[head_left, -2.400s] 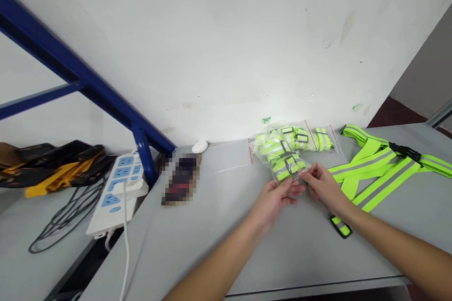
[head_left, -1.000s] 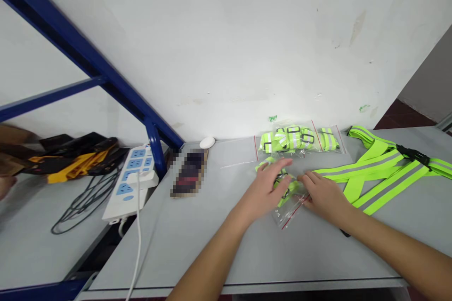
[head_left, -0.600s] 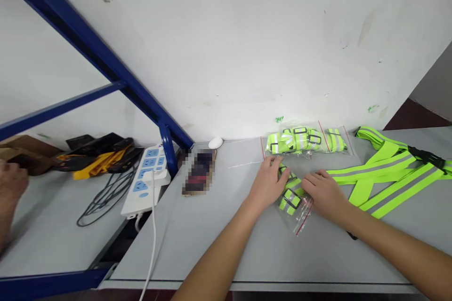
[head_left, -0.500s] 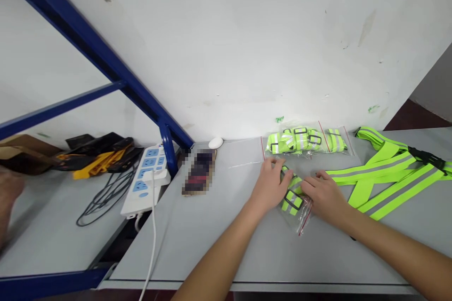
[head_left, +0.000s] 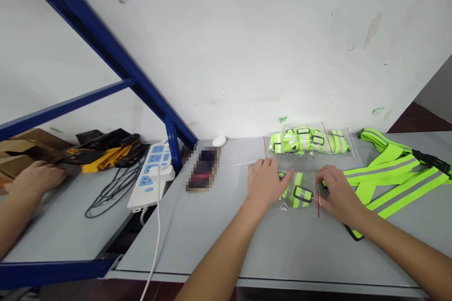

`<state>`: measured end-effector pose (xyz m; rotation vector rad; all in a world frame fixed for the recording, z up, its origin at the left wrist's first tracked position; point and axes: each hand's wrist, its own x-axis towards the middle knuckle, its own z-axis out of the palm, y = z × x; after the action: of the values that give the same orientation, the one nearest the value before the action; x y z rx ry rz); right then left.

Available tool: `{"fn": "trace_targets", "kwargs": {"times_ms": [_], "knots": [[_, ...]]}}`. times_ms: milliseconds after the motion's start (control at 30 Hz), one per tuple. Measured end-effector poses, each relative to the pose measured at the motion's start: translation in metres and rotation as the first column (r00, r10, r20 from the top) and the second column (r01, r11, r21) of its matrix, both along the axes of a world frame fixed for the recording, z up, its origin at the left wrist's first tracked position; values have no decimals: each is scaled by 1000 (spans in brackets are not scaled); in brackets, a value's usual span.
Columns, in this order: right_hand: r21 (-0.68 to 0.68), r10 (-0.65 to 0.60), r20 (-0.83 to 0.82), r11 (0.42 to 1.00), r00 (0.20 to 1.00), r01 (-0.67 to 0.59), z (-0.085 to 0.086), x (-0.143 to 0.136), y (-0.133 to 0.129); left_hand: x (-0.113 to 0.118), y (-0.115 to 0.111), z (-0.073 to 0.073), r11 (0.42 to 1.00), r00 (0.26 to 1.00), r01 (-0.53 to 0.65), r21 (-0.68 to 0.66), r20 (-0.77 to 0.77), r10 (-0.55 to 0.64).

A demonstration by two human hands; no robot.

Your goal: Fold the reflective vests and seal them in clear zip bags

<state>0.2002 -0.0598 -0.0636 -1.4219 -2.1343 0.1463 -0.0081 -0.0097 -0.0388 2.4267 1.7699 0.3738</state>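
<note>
A clear zip bag (head_left: pixel 313 207) with a folded neon-yellow reflective strap (head_left: pixel 301 194) lies flat on the grey table, its red seal line to the right. My left hand (head_left: pixel 265 182) rests at the bag's left end, fingers spread, the thumb over the strap. Beside the seal is my right hand (head_left: pixel 342 197), thumb and fingers apart around that edge; whether the thumb presses on the plastic I cannot tell. Behind them, against the wall, lie more bagged reflective straps (head_left: pixel 300 140). Loose reflective straps (head_left: pixel 399 169) with a black buckle (head_left: pixel 432 161) spread out to the right.
A pixelated phone-like item (head_left: pixel 203 169) and a white oval object (head_left: pixel 219 141) lie left of my hands. A power strip (head_left: pixel 150 176) with a white cable stands by the blue frame (head_left: pixel 106 54). Another person's hand (head_left: pixel 40 178) is at cardboard boxes (head_left: pixel 33 146) on the far left.
The bag has turned from a slant to lie level, its seal now facing right. My right hand has loosened and shifted right. The other person's hand has come further into view.
</note>
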Motion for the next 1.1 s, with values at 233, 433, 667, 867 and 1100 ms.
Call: {"fn": "trace_targets", "kwargs": {"times_ms": [233,433,667,867,1100], "knots": [[-418,-7,-205,905,979,-81,12,5,3,-19,5,16,970,972,196,-140,155,-174],[-577,205,-481,657,852,-484,29,16,4,-19,9,8,904,926,355,-239,224,-305],[-649,-75,-544,669,836,-363,10,5,6,-8,5,4,936,957,269,-228,170,-234],[-670,-311,-614,690,725,-272,12,-4,3,-1,-8,6,909,929,341,-239,234,-287],[-698,-41,-541,580,840,-420,16,13,10,4,-12,5,901,920,375,-218,202,-335]]}}
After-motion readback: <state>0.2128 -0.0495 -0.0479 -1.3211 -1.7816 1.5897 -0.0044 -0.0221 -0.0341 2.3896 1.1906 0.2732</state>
